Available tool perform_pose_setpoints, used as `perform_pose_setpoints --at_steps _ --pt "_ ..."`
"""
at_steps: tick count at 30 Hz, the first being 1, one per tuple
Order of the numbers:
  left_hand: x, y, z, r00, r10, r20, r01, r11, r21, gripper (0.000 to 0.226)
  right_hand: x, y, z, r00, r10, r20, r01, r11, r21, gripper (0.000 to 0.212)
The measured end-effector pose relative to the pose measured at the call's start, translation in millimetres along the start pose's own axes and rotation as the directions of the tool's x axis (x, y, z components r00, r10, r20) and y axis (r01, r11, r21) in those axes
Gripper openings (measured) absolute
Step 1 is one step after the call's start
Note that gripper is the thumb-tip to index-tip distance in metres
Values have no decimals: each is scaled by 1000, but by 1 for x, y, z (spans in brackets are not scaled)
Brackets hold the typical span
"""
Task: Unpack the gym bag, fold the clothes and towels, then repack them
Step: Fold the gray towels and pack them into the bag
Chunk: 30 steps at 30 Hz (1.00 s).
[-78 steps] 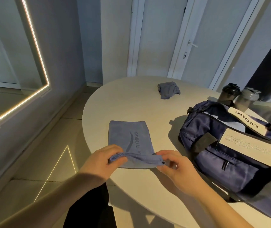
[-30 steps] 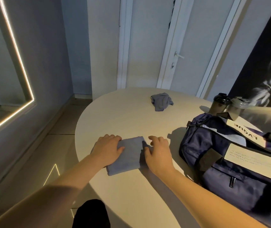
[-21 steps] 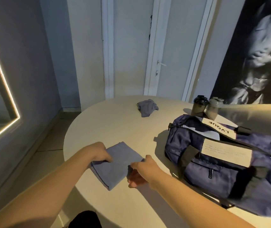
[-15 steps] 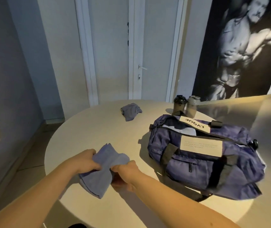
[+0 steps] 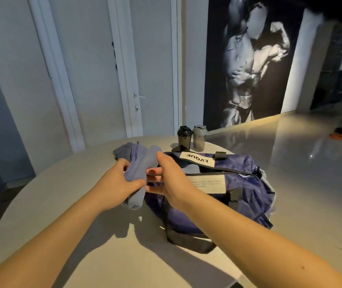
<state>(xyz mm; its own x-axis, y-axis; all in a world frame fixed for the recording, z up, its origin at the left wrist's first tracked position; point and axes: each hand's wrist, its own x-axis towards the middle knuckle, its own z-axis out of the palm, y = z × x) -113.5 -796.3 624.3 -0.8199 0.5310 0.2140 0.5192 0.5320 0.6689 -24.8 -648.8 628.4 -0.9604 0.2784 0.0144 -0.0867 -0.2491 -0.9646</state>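
Folded towel point(image 5: 142, 165), held above the surface point(image 5: 62, 183) toward its far edge beside the gym bag point(image 5: 240, 183), pinched in left grip point(image 5: 116, 181) and right grip point(image 5: 171, 177) alike, seemingly to keep its folds together for repacking.

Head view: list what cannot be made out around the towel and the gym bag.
Gym bag interior: head view, hidden by its top panel and the right hand.
Label small print: head view, too small.
Towel middle: head view, covered by the left hand.
Table near edge: cut off at the bottom.
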Motion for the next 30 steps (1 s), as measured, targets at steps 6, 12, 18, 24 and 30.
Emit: perform_pose_setpoints --at_steps 6,12,18,24,30 --pt "51 72 44 995 48 -85 -56 994 -96 35 -8 -60 -103 981 -186 -62 138 878 -458 33" --pt "91 114 101 993 12 -113 -42 962 -271 40 -17 -67 -192 998 -60 -19 -12 117 -993 40" --pt "110 119 138 995 67 -67 -76 987 -142 42 -42 -58 -213 991 -59 116 118 29 -993 28" --pt "110 107 142 980 181 79 -193 959 206 35 -33 -57 -231 992 -116 53 57 28 -998 33" --pt "108 97 149 983 175 58 -183 966 183 33 18 -62 -238 976 -155 -152 -175 -147 -974 27"
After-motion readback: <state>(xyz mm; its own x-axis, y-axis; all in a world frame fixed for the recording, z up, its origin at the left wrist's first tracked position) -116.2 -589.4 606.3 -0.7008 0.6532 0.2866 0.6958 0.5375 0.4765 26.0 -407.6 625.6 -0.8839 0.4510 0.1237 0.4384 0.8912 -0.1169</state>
